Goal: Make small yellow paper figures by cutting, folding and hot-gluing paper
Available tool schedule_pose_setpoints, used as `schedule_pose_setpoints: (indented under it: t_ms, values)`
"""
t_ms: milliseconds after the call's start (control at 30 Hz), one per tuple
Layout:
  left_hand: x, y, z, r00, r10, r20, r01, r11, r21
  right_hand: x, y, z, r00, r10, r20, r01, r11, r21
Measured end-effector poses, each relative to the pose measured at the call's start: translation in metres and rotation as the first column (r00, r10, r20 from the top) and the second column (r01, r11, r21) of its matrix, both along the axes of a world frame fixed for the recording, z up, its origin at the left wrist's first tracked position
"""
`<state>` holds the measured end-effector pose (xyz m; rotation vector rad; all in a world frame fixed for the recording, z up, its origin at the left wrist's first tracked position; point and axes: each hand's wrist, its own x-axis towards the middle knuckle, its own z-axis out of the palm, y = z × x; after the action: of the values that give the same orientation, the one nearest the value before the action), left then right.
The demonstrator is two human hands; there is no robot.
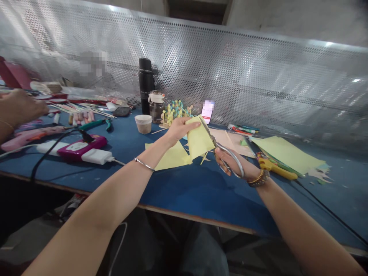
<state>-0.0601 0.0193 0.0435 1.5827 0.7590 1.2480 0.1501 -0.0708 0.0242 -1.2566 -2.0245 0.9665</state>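
Currently the person is cutting a pale-yellow paper sheet (199,140), holding it up just above a blue tabletop (201,191). The left hand (179,128) is gripping the sheet, fingers pressed together across its face, thumb out of view. The right hand (230,163) is working long steel scissors (227,155), fingers curled through the loop handles, blades lying along the sheet's upper edge. A second pale-yellow paper piece (169,157) is lying underneath. A lime-green paper sheet (287,155) is lying off to the right. A black insulated flask (146,86) is standing behind, and a co-worker's hand (20,109) is hovering over pens at far left.
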Motion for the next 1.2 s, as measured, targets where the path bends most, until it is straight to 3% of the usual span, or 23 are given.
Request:
schedule_pose_setpoints:
  t_ms: [333, 1200]
  values:
    - [0.0003, -0.0001, 0.0006, 1.0, 0.006, -0.023, -0.006, 1.0, 0.009, -0.0018, -0.0005, 0.0014, 0.999, -0.014, 0.05, 0.013, 1.0, 0.016]
    - [0.0042, -0.0038, 0.0001, 0.999, 0.011, -0.044, -0.01, 1.0, 0.007, -0.0004, 0.0046, -0.0066, 0.999, -0.045, -0.012, 0.045, 0.999, 0.008]
